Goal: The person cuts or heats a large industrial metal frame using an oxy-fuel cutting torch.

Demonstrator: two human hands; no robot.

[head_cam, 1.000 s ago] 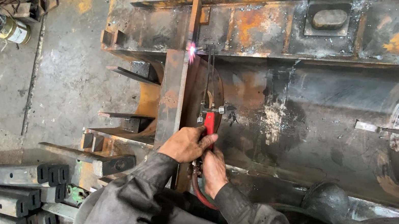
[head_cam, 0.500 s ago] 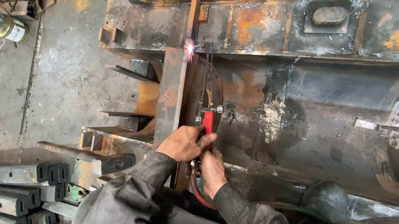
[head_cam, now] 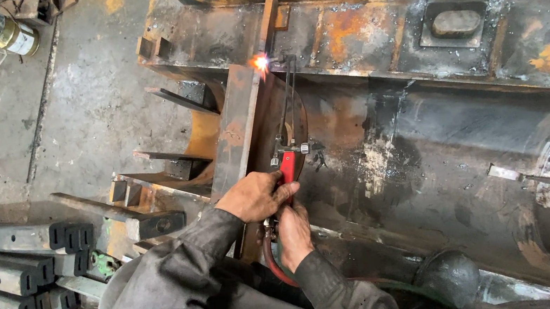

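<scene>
A big rusty steel structure (head_cam: pixel 422 85) fills the view from twelve to four o'clock, blackened and patched with orange scale, with an oblong slot (head_cam: pixel 456 22) toward one o'clock. A flat upright steel plate (head_cam: pixel 237 135) stands against its near face and runs up toward twelve. On the concrete floor (head_cam: pixel 71 110) at nine o'clock lie dark steel bars (head_cam: pixel 11 246), and a small tin can (head_cam: pixel 10 35) sits far off at eleven.

My cutting torch (head_cam: pixel 287 153) lies just right of the plate, its thin tubes reaching toward twelve o'clock, where the flame (head_cam: pixel 260 64) burns bright against the plate's upper edge. My left hand (head_cam: pixel 252 196) is wrapped around the red valve body of the torch, fingers closed over it. My right hand (head_cam: pixel 294 233) sits just below, at six o'clock from the left, fingers curled tight around the torch handle. Red and green hoses (head_cam: pixel 275 264) run from the handle past my right sleeve (head_cam: pixel 344 301).
</scene>
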